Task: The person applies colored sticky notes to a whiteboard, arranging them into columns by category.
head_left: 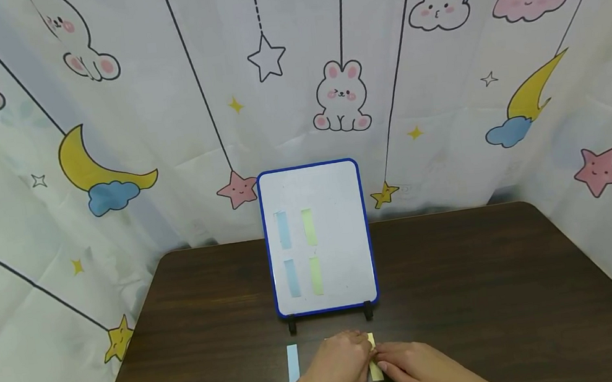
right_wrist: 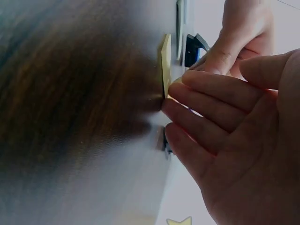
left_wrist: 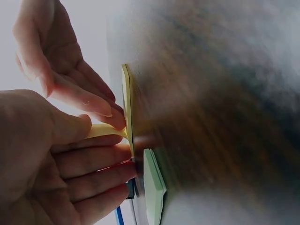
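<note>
A narrow yellow sticky-note pad (head_left: 377,373) lies on the table in front of the whiteboard (head_left: 341,237). My left hand (head_left: 338,365) pinches the top yellow slip (left_wrist: 104,131) between thumb and forefinger, lifting it up from the pad; in the left wrist view the slip is still joined to the pad at its lower end. My right hand (head_left: 422,365) touches the pad with its straight fingers, the thumb standing apart in the right wrist view. Left of the hands lies a light blue pad (head_left: 293,364). A green pad (left_wrist: 153,185) sits beside the yellow one, mostly hidden by my left hand in the head view.
The blue-framed whiteboard stands upright on black feet (head_left: 368,311). Two blue strips (head_left: 284,230) and two green strips (head_left: 309,228) are stuck to its left and middle. A patterned curtain (head_left: 300,135) hangs behind and beside the dark wooden table (head_left: 214,325).
</note>
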A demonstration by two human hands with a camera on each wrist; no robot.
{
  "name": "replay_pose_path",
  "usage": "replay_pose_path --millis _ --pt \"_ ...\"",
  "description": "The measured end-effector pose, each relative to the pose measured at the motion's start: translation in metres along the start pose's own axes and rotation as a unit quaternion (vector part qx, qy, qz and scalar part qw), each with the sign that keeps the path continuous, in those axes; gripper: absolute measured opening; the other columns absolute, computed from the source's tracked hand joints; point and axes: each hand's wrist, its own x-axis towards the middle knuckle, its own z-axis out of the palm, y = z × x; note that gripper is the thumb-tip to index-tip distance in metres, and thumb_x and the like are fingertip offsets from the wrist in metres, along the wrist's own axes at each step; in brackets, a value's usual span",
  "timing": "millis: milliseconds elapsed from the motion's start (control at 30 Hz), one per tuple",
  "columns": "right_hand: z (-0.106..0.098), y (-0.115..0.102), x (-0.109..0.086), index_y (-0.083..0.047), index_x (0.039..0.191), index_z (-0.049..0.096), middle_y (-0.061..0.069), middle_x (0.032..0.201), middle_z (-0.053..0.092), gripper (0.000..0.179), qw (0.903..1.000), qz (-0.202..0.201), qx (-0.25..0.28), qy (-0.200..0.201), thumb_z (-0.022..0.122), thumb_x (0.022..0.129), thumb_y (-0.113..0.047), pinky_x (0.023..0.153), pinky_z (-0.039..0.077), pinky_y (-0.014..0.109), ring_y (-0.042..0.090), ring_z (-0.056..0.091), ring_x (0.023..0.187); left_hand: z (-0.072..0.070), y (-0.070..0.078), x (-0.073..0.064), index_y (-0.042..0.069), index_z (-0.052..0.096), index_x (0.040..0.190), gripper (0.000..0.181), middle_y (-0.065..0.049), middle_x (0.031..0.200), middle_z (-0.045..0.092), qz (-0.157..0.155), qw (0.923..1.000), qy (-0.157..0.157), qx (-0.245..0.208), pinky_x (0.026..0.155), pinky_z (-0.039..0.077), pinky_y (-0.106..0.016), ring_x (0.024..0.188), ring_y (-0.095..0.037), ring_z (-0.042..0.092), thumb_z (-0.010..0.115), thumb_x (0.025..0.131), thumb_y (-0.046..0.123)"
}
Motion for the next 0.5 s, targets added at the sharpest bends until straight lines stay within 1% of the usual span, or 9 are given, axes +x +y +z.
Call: replay_pose_path --millis 100,167,200,333,433,500 --pt "0.0020 0.0004 -0.0006 -0.019 0.133 0.062 -0.002 0.135 0.063 0.040 0.9992 -0.021 -0.032 0.011 0.039 0.105 -0.037 0.096 0.057 0.034 0.012 0.062 0.122 0.0007 -0.0005 0.0005 0.021 0.067 0.078 0.015 0.009 0.078 0.067 0.003 1.0000 0.008 -0.002 0.056 0.051 -0.019 0.072 -0.004 0.063 0.062 0.093 0.022" --pt "0.0029 0.0013 -0.0009 -0.018 0.132 0.062 -0.001 0.134 0.063 0.039 0.9983 -0.032 -0.044 0.020 0.039 0.106 -0.035 0.095 0.057 0.034 0.012 0.062 0.122 0.0012 -0.0017 0.0010 0.021 0.067 0.079 0.015 0.010 0.078 0.066 0.006 0.9998 0.014 -0.012 0.058 0.051 -0.017 0.073 -0.003 0.063 0.063 0.093 0.022" --pt "0.0033 0.0017 -0.0009 -0.017 0.132 0.063 -0.001 0.134 0.063 0.039 0.9977 -0.039 -0.049 0.024 0.039 0.106 -0.034 0.094 0.057 0.034 0.012 0.062 0.121 0.0013 -0.0026 0.0013 0.021 0.067 0.079 0.013 0.010 0.079 0.066 0.010 0.9997 0.017 -0.015 0.060 0.051 -0.017 0.074 -0.003 0.063 0.063 0.092 0.022" --pt "0.0040 0.0027 -0.0007 -0.015 0.132 0.062 0.002 0.135 0.063 0.040 0.9968 -0.050 -0.057 0.027 0.039 0.106 -0.034 0.094 0.058 0.034 0.014 0.062 0.121 0.0021 -0.0060 0.0030 0.021 0.069 0.086 0.008 0.010 0.091 0.070 0.028 0.9990 0.024 -0.024 0.076 0.055 -0.017 0.087 -0.005 0.066 0.063 0.092 0.020" --pt "0.0034 0.0026 -0.0006 -0.014 0.132 0.062 0.003 0.135 0.062 0.041 0.9973 -0.044 -0.055 0.018 0.038 0.106 -0.035 0.094 0.057 0.034 0.015 0.062 0.122 0.0030 -0.0071 0.0042 0.021 0.071 0.090 0.010 0.010 0.097 0.072 0.043 0.9986 0.032 -0.007 0.084 0.055 -0.019 0.093 -0.006 0.068 0.061 0.094 0.021" --pt "0.0029 0.0027 -0.0006 -0.014 0.133 0.061 0.003 0.136 0.062 0.042 0.9979 -0.039 -0.050 0.013 0.037 0.106 -0.036 0.095 0.057 0.035 0.015 0.061 0.123 0.0035 -0.0073 0.0046 0.021 0.070 0.090 0.010 0.011 0.095 0.072 0.052 0.9981 0.033 0.009 0.085 0.055 -0.018 0.091 -0.005 0.068 0.061 0.094 0.023"
